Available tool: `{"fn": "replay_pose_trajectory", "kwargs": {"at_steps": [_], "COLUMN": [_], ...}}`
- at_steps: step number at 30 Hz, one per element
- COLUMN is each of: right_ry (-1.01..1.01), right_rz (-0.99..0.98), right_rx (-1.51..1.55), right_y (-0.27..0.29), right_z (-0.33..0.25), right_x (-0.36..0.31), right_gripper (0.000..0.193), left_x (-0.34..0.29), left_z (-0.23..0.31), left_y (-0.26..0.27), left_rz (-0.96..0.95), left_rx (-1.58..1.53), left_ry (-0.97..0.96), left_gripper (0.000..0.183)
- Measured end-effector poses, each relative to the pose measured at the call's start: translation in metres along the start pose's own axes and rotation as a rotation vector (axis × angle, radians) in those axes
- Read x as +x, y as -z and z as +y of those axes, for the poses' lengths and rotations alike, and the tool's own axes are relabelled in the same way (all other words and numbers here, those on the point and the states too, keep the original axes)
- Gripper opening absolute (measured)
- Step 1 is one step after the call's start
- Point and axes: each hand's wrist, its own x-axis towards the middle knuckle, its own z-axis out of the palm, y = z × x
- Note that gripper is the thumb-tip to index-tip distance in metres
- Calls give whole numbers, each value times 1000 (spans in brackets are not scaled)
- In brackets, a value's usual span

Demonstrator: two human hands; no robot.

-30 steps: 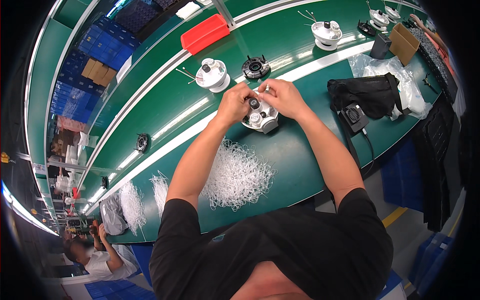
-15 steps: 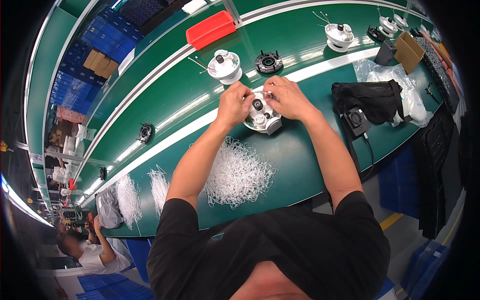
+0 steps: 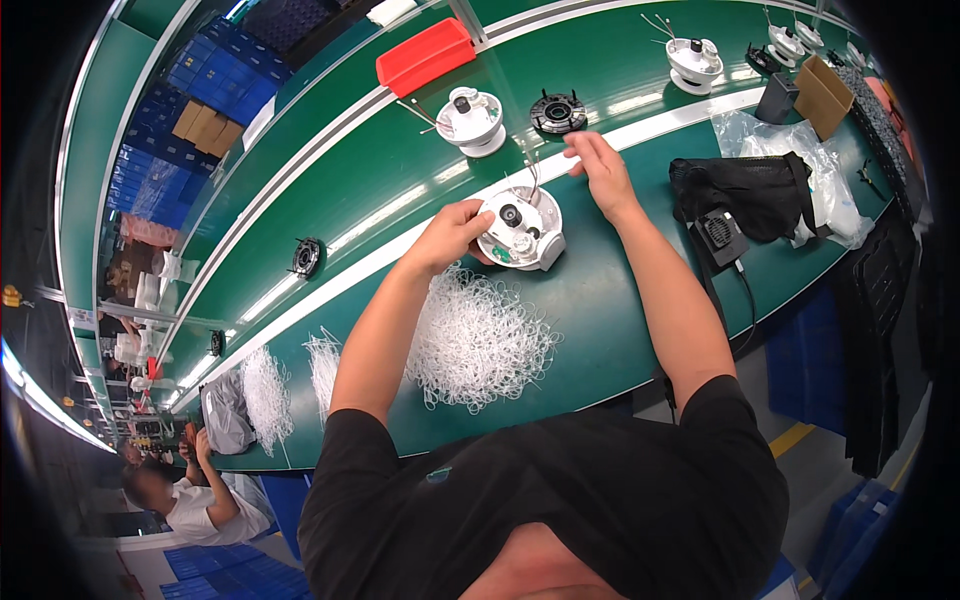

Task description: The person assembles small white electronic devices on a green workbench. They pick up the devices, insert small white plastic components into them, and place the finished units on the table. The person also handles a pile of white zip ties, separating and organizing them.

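Observation:
In front of me a white round camera unit (image 3: 522, 240) rests on the green bench, with a black lens barrel, a bit of green circuit board and thin wires rising from its far side. My left hand (image 3: 452, 236) grips its left edge, thumb on top and the other fingers partly hidden. Off the unit to the right, my right hand (image 3: 603, 178) holds nothing, its fingers stretched toward a black ring-shaped base (image 3: 558, 113). That base sits on the green conveyor beside another white camera unit (image 3: 471, 122).
A pile of white looped cords (image 3: 478, 345) lies near my left forearm, with smaller bundles (image 3: 266, 400) farther left. To the right are a black mesh bag (image 3: 740, 200), a black fan device (image 3: 720, 235) and clear plastic (image 3: 835, 195). A red bin (image 3: 427, 57) stands beyond the conveyor.
My right hand has let go of the unit and moved up and right. My left hand has shifted down to its left edge. Things on the conveyor have moved right.

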Motion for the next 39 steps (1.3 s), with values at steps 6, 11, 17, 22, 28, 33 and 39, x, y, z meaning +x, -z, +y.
{"fn": "replay_pose_trajectory", "kwargs": {"at_steps": [6, 11, 17, 22, 28, 33, 39], "right_ry": [-47, 23, 19, 4, 45, 208, 325], "right_rz": [11, -10, -33, -45, -2, 247, 181], "right_rx": [-133, -267, -271, -303, -159, -266, -322], "right_y": [-2, -10, -7, -4, -7, 2, 22], "right_z": [14, 24, 23, 21, 23, -7, -35], "right_x": [-5, -3, -3, -4, 1, 0, 2], "right_gripper": [32, 27, 24, 23, 25, 27, 39], "left_x": [-20, -5, 48, 92, 169, 162, 70], "left_z": [-6, -34, -49, 7, 33, 39, 53], "left_y": [40, 94, 116, 33, 2, -5, -15], "left_rz": [406, 851, 1013, 588, 527, 500, 202], "left_rx": [-317, -537, -891, -996, -685, -540, -65], "left_ry": [-103, -108, -188, 1, -97, -91, -13], "left_gripper": [28, 33, 51, 97, 46, 36, 33]}}
